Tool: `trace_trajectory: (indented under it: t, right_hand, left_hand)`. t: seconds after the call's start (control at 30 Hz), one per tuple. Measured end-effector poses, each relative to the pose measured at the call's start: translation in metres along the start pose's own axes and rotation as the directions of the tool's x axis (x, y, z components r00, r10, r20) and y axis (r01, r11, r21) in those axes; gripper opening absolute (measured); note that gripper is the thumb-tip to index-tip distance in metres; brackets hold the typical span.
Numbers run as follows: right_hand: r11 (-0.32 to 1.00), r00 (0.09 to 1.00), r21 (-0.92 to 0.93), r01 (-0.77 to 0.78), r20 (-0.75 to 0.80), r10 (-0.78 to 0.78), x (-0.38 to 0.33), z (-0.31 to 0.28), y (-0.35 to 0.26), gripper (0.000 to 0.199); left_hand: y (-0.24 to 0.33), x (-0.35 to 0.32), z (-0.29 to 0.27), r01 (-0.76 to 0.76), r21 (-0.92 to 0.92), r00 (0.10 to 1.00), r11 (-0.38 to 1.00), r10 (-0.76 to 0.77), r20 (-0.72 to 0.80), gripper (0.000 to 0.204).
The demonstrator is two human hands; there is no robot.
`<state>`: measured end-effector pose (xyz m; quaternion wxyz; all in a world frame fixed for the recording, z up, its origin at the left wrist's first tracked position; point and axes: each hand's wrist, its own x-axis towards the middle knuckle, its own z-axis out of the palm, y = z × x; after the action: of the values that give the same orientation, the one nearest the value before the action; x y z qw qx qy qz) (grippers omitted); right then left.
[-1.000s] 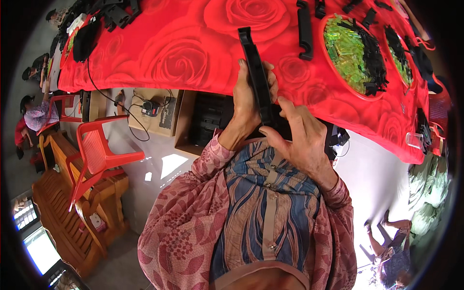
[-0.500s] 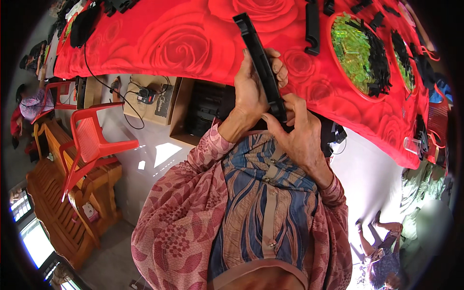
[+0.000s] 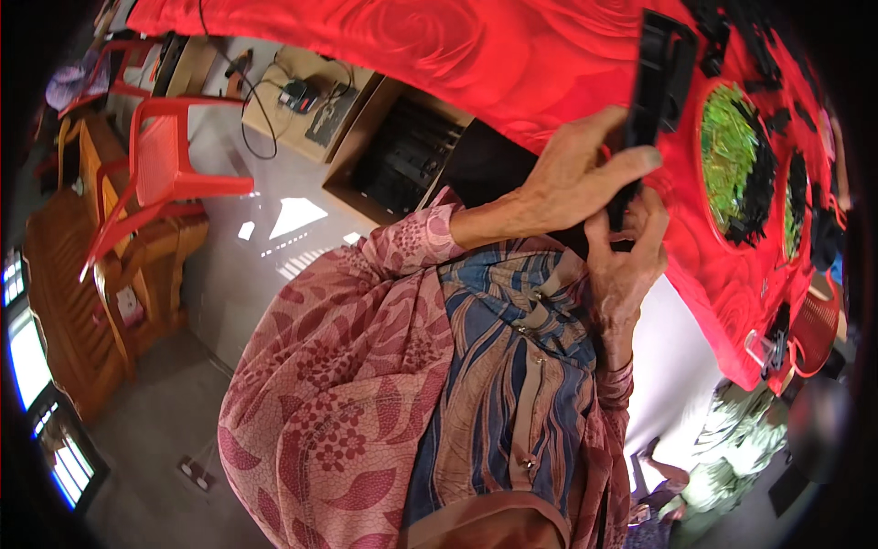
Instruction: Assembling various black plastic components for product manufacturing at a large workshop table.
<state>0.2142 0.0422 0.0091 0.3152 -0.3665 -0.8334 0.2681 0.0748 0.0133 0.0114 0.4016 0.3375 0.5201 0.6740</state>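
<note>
Long black plastic part [image 3: 651, 101] held upright-ish at near edge of table w/ red rose-print cloth [image 3: 457, 46], right of centre in scene. Left hand [image 3: 572, 178] wraps its mid-section, fingers curled round it, index finger stretched across the front, thumb side hidden. Right hand [image 3: 626, 261] sits just below, touching the part's lower end; fingers bent and close together, exact pinch cannot be told. Far right on cloth: round green tray [image 3: 727, 156] w/ small black pieces [image 3: 759, 183] heaped along its rim. Left, on floor: red plastic chair [image 3: 160, 174]; open cardboard box [image 3: 402, 151] of dark parts under table edge.
</note>
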Motion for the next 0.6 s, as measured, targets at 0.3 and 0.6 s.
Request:
trace_trajectory:
  t: [0.3, 0.6]
  right_hand:
    - [0.986, 0.993, 0.14, -0.094, 0.091, 0.081, -0.006, 0.007, 0.005, 0.066]
    - [0.982, 0.984, 0.166, -0.095, 0.163, 0.067, -0.005, -0.002, 0.002, 0.073]
  left_hand:
    - [-0.013, -0.001, 0.001, 0.029, -0.018, 0.998, 0.999, -0.028, 0.062, 0.032]
    - [-0.011, 0.007, 0.003, 0.14, -0.315, 0.983, 0.939, -0.17, -0.068, 0.031]
